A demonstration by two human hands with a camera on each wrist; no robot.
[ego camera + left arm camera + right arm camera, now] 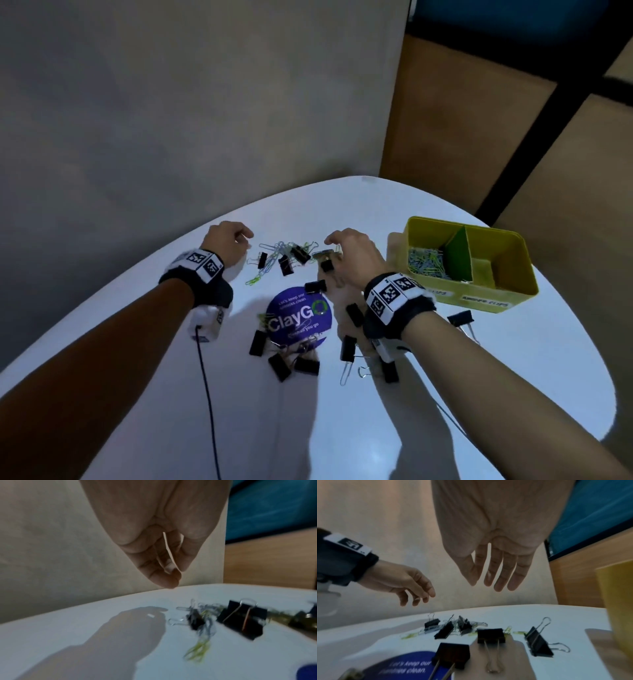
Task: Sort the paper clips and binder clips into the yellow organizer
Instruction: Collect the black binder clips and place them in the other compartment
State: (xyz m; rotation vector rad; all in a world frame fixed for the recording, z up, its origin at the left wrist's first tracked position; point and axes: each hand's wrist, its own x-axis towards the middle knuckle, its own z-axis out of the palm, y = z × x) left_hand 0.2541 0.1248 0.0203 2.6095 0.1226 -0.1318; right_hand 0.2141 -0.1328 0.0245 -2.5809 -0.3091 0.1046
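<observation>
The yellow organizer (479, 296) stands at the table's right, split by a green divider (457, 253). Its left compartment holds several paper clips (426, 263). A mixed pile of paper clips and black binder clips (284, 255) lies between my hands. More binder clips (279, 366) are scattered nearer to me. My left hand (245, 238) hovers left of the pile, its fingers (173, 580) loosely curled and holding nothing. My right hand (330, 240) hangs above the pile's right end with straight fingers (498, 585), empty.
A round purple ClayGo sticker (298, 318) lies on the white table (137, 342) among the near clips. One binder clip (460, 318) sits in front of the organizer. A black cable (205, 377) runs from my left wrist toward me. A wall stands close behind the table.
</observation>
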